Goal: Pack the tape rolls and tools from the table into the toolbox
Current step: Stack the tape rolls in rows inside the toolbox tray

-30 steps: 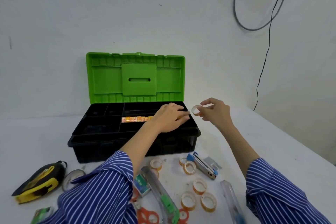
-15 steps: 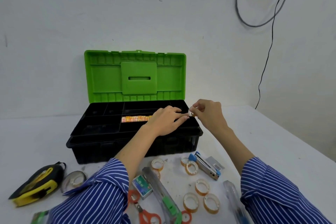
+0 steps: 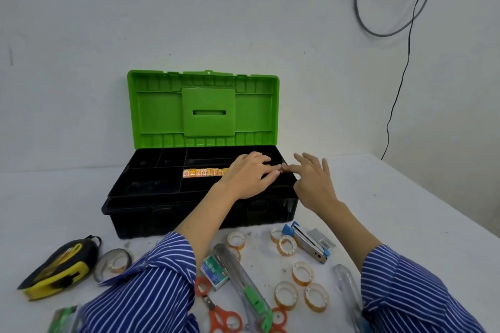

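The black toolbox (image 3: 162, 213) stands open with its green lid (image 3: 203, 111) upright. An orange-yellow strip of items (image 3: 204, 172) lies in a middle tray compartment. My left hand (image 3: 249, 177) rests palm down over the tray's right part and covers the strip's right end. My right hand (image 3: 315, 182) hovers at the right rim with fingers spread, its index tip meeting my left fingertips. No small roll shows in either hand. Several small tape rolls (image 3: 285, 295) lie on the table in front, beside a stapler (image 3: 308, 244), orange scissors (image 3: 216, 308) and a green utility knife (image 3: 243, 281).
A yellow-black tape measure (image 3: 59, 265) and a large clear tape roll (image 3: 113, 263) lie at the front left. A staple box (image 3: 213, 269) sits by the knife, a clear tube-like item (image 3: 346, 286) by my right sleeve. Cables (image 3: 405, 35) hang on the wall.
My right hand carried a small white tape roll leftward to the tray's right end and spread its fingers; the roll is no longer visible. My left hand stayed on the tray.
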